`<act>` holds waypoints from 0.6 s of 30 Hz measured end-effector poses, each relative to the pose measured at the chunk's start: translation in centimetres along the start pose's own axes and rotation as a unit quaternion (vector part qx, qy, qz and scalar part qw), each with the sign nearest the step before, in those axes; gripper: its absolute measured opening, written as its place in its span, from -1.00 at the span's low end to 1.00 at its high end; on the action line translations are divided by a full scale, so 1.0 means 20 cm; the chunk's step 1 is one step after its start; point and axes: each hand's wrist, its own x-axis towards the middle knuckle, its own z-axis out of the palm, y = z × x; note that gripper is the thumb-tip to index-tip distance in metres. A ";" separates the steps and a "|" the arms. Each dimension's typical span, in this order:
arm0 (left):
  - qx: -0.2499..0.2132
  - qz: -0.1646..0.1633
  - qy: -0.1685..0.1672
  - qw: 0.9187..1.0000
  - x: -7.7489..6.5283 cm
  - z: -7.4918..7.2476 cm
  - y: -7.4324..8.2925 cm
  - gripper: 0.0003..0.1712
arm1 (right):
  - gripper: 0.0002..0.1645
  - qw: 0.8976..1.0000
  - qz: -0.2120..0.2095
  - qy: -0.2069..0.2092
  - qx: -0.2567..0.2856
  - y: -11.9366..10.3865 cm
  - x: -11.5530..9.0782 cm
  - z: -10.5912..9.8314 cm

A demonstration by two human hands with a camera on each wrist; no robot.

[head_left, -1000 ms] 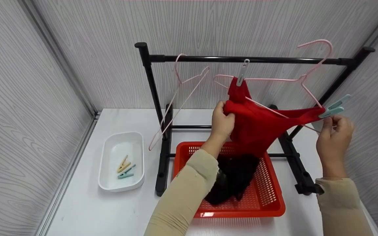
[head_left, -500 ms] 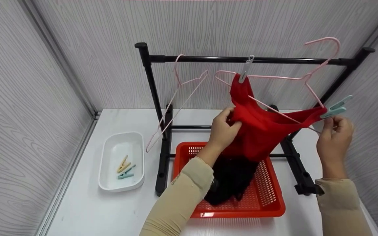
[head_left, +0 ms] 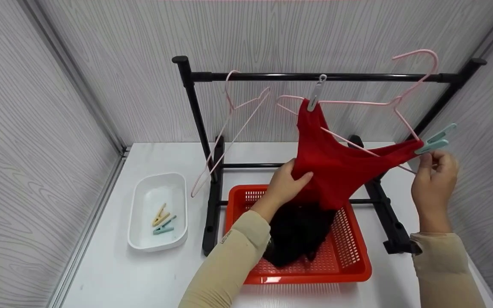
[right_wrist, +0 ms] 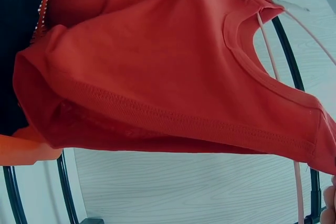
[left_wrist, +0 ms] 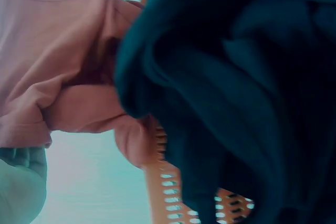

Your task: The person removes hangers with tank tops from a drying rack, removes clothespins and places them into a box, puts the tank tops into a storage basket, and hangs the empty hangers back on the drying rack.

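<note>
A red tank top [head_left: 332, 167] hangs on a pink wire hanger [head_left: 353, 102]. A grey clothespin [head_left: 316, 95] clips one strap and a teal clothespin [head_left: 432, 145] clips the other. My left hand [head_left: 287, 182] pinches the side edge of the tank top, thumb in front and other fingers behind the cloth. My right hand [head_left: 435, 184] grips the hanger's right end just below the teal clothespin; its exact hold is partly hidden. The hanger's hook stands in front of the rail, tilted. In the right wrist view the tank top [right_wrist: 157, 77] spreads out, its hem hanging open.
A black rack [head_left: 272, 77] stands behind, with another pink hanger [head_left: 229, 128] on its rail at left. Below the tank top, a red basket [head_left: 310, 278] holds dark cloth [head_left: 298, 239]. At left, a white tray [head_left: 137, 214] holds a yellow clothespin [head_left: 160, 217] and a teal one.
My left hand has slid down along the tank top's side edge, and the cloth there now hangs flatter. The hanger and right hand swayed slightly; the right hand keeps its hold.
</note>
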 end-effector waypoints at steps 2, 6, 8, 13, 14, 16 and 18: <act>0.014 -0.008 -0.022 1.000 0.00 0.00 -0.03 -0.49 | -0.77 1.000 -0.004 -0.002 0.002 0.00 0.00 0.00; 0.058 -0.004 -0.059 0.997 -0.01 0.02 -0.10 -0.44 | -0.77 1.000 -0.007 -0.002 0.003 0.00 0.00 0.01; 0.083 -0.008 -0.072 0.994 -0.01 0.03 -0.13 -0.39 | -0.79 1.000 -0.002 0.002 0.001 0.00 0.00 0.01; 0.129 -0.043 -0.084 0.987 -0.02 0.05 -0.19 -0.33 | -0.80 1.000 0.011 0.005 -0.002 -0.08 -0.01 0.02; 0.139 -0.048 -0.081 0.986 -0.03 0.05 -0.21 -0.35 | -0.80 1.000 0.011 0.004 0.000 -0.09 -0.01 0.02; 0.152 -0.055 -0.074 0.984 -0.03 0.06 -0.23 -0.40 | -0.80 1.000 0.011 0.003 0.003 -0.12 -0.02 0.02; 0.166 -0.056 -0.066 0.982 -0.04 0.07 -0.24 -0.48 | -0.80 1.000 0.011 0.003 0.005 -0.11 -0.02 0.02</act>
